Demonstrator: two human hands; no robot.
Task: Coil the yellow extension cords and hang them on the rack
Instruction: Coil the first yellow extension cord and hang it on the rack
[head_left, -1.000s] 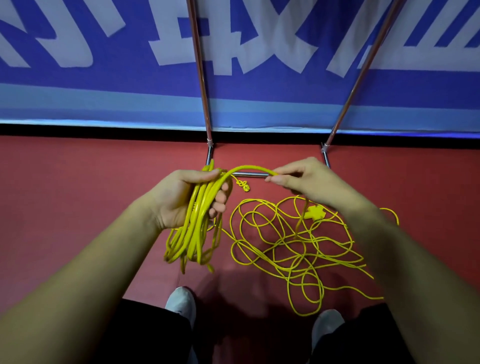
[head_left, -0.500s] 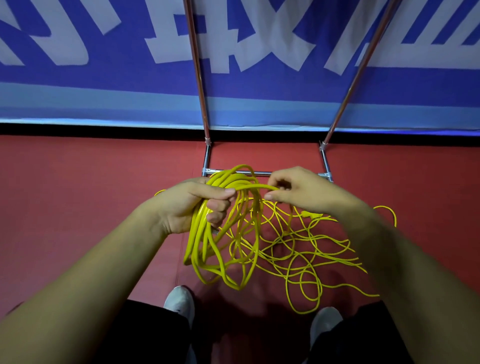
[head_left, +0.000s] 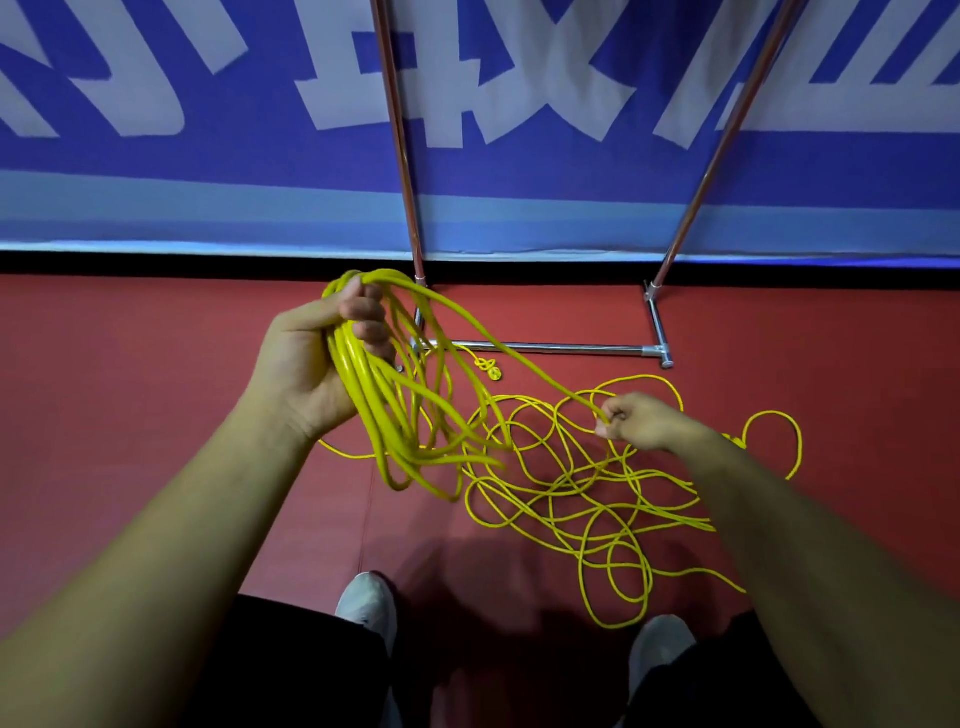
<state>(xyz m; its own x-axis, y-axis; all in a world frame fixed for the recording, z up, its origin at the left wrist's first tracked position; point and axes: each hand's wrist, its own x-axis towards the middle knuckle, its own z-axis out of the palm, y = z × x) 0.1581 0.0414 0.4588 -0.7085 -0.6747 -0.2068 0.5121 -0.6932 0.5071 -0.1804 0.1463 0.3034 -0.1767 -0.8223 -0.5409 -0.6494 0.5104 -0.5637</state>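
1. My left hand (head_left: 311, 364) is raised in front of me, fingers clenched around a bundle of gathered loops of the yellow extension cord (head_left: 400, 415). The loops pass through my fist near their top and hang down below it, clear of the floor.

2. My right hand (head_left: 636, 422) is lower and to the right, well apart from the left. Its thumb and fingertips pinch a single strand of the same cord, which runs up in a slack arc from this pinch to the top of the bundle in my left fist.

3. The uncoiled remainder of the cord (head_left: 582, 499) lies in a loose tangle on the red floor (head_left: 130, 395), beneath and around my right hand, with one larger loop reaching out to the right past my forearm.

4. A small yellow knotted end piece (head_left: 491, 370) lies on the floor just in front of the rack's base bar; what it is I cannot tell.

5. The rack (head_left: 550, 347) stands beyond the tangle: a chrome horizontal bar at floor level, with two slender uprights rising from it out of the top of the view. No cord hangs on it.

6. Behind the rack is a blue banner (head_left: 182, 176) with large white characters.

7. My two pale shoes (head_left: 369, 603) appear at the lower edge, either side of my shadow.
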